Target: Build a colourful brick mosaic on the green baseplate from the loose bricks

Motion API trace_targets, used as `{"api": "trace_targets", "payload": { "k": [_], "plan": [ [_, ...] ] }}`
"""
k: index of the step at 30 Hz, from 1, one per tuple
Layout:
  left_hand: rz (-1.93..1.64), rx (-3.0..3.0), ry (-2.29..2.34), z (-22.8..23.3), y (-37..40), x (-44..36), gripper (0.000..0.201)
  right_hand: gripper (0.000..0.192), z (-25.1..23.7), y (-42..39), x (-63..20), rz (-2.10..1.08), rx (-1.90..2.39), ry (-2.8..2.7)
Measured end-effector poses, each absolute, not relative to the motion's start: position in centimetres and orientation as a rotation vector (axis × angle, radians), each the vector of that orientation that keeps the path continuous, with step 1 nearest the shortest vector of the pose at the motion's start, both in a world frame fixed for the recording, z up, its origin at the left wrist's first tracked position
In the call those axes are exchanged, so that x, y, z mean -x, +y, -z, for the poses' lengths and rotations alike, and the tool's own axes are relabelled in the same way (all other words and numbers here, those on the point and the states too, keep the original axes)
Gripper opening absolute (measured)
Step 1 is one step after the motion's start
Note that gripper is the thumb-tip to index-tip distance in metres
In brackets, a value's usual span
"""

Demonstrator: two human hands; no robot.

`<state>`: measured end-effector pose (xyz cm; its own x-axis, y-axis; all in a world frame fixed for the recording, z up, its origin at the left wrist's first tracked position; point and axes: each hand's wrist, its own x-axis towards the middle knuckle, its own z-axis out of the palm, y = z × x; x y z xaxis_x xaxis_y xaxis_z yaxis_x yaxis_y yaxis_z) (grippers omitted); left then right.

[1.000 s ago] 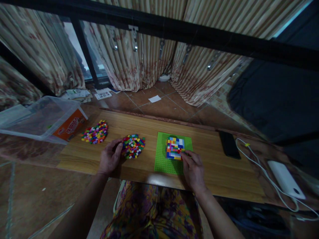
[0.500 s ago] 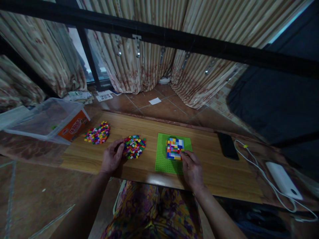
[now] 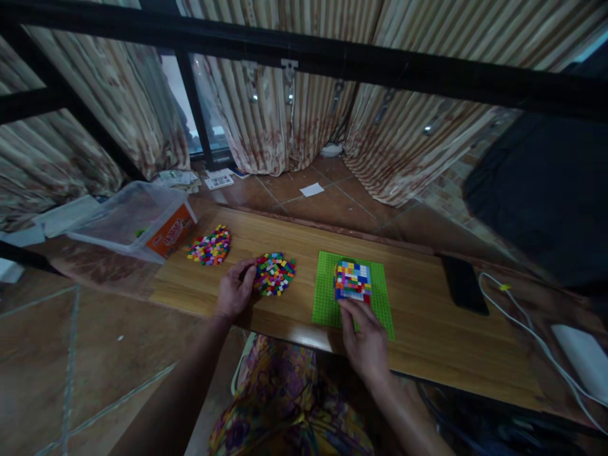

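While fingertips (image 3: pixel 349 306) touch it, brick block (image 3: pixel 353 281) lies just beyond.

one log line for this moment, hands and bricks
left hand: on near brick pile | right hand: fingertips at brick block | base: green plate

Dim room. Striped curtains (image 3: pixel 294 126) hang across the top of the frame behind a black bar (image 3: pixel 332 60); a window (image 3: pixel 202 114) shows upper left. Brown tiled floor (image 3: pixel 80 354) surrounds a wooden table (image 3: pixel 427 329).
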<state>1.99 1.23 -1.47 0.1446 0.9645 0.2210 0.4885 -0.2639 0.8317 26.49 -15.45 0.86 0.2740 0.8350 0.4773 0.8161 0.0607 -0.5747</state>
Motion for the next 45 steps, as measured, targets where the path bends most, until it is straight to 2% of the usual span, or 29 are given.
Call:
{"api": "trace_targets", "payload": {
  "k": [4,10,18,24,35,45],
  "plan": [
    [-1.049,-1.820,1.384,1.6,1.1,-2.0,0.037,0.021,-0.1,-14.5,-22.5,-0.213,1.637,-1.668],
    [-1.048,-1.809,1.393,1.1,0.9,-2.2,0.035,0.019,0.1,-11.0,-19.0,-0.325,1.650,-1.775],
    [-1.059,-1.793,1.397,0.9,0.8,-2.2,0.035,0.011,0.8,-7.7,-17.0,-0.206,1.819,-1.857],
    [-1.056,-1.792,1.392,1.5,1.2,-2.0,0.038,0.014,0.8,-7.4,-16.5,-0.190,1.870,-1.908],
    [-1.036,-1.836,1.423,1.3,1.3,-1.9,0.040,0.020,0.3,-11.7,-19.9,-0.351,1.681,-1.578],
    [-1.031,-1.858,1.428,0.8,1.0,-2.1,0.040,0.022,-2.5,-13.3,-27.3,-0.164,1.773,-1.413]
  ]
}}
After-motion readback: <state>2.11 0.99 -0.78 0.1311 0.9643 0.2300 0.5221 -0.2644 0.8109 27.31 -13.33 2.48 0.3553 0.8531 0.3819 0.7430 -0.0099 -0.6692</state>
